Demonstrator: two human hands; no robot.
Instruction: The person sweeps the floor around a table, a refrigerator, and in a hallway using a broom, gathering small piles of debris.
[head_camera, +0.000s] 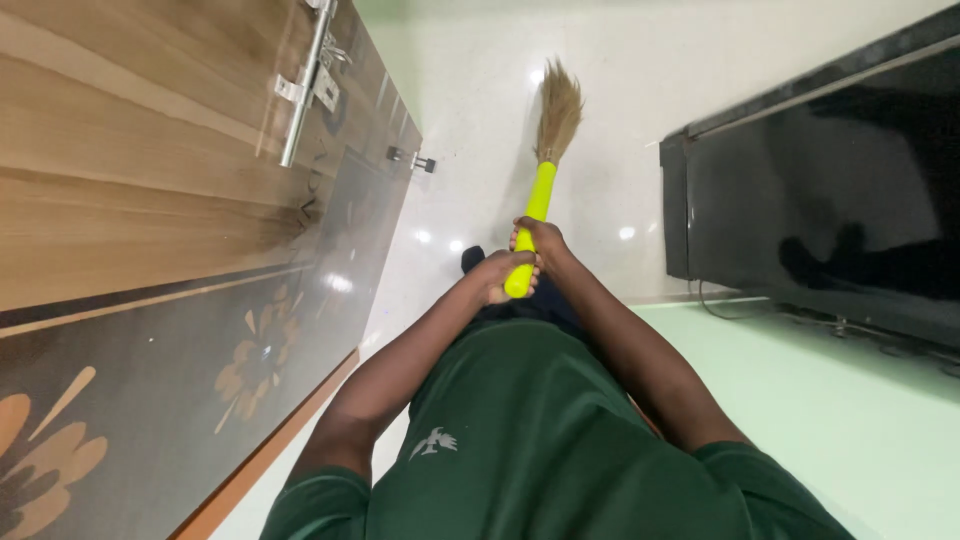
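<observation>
A broom with a bright yellow-green handle (539, 200) and a tan straw head (558, 112) points down at the white floor (470, 90). My left hand (497, 276) grips the lower end of the handle. My right hand (540, 240) wraps the handle just above it, touching the left hand. Both arms reach out from my dark green shirt. The straw tips rest on or close to the floor.
A wooden door (150, 170) with a metal bolt (305, 85) and flower pattern stands on the left. A small metal door stopper (412, 159) sits on it. A large black screen (830, 190) hangs on the pale green wall (850, 420) at right, cables beneath.
</observation>
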